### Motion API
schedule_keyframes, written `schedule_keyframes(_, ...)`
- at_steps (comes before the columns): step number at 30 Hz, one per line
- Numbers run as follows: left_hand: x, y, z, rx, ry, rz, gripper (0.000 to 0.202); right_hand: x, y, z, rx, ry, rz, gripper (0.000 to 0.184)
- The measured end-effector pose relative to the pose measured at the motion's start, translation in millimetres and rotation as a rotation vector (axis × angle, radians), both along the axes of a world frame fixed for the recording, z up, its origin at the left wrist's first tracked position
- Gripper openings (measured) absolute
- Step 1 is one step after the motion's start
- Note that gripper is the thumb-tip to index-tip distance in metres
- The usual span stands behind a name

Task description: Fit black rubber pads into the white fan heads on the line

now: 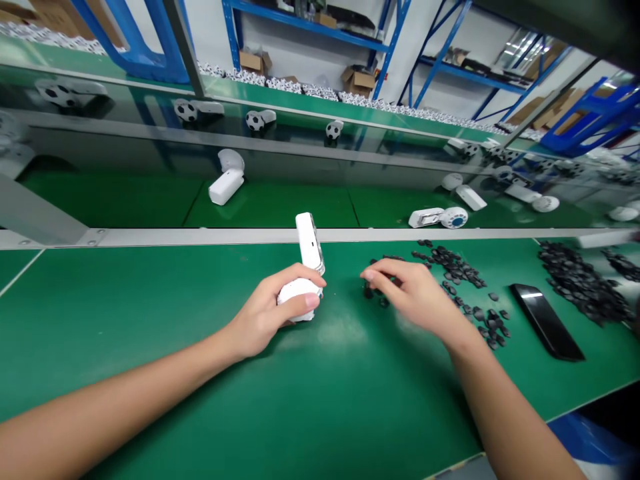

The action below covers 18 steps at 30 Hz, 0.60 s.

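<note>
My left hand (270, 303) is closed around the round head of a white plastic device (310, 243). Its rectangular handle sticks up past my fingers and tilts slightly left. To the right, my right hand (407, 290) reaches among small black plastic pieces (455, 263) on the green work surface (200, 400). Its thumb and index fingertips are pinched together; whether a piece is between them is hidden. More of the black pieces lie under and beside that hand.
A black phone (547, 323) lies at the right, near a larger heap of black pieces (585, 283). Beyond a metal rail (200, 237), similar white devices (227, 183) rest on a green belt (280, 203). Football-patterned ones (255, 120) stand behind. Blue shelving (310, 25) is at the back.
</note>
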<state>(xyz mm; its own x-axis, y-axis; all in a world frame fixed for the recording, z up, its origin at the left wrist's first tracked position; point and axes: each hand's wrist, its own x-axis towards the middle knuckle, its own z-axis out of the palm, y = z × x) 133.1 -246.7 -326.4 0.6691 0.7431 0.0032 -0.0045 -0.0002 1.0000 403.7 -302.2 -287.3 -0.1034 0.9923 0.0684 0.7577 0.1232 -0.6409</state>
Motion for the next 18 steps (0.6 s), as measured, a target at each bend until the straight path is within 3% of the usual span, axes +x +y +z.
schedule_keyframes(4,-2,1,0.0,-0.111,-0.029,0.011,0.028,31,5,-4.2,-0.05,-0.153,-0.011,0.019)
schedule_keyframes(9,-2,2,4.5,-0.013,0.091,-0.036,0.034,33,2,-2.8,-0.103,-0.229,0.148,0.015)
schedule_keyframes(11,-2,0,5.6,0.058,0.142,-0.048,0.051,32,2,-3.0,-0.131,-0.264,0.18,0.016)
schedule_keyframes(15,1,-6,1.3,0.112,0.129,-0.051,0.109,32,4,-7.2,-0.113,-0.299,0.2,0.019)
schedule_keyframes(18,4,-7,-3.8,0.168,0.139,-0.024,0.111,26,5,-10.9,-0.052,-0.196,0.147,0.024)
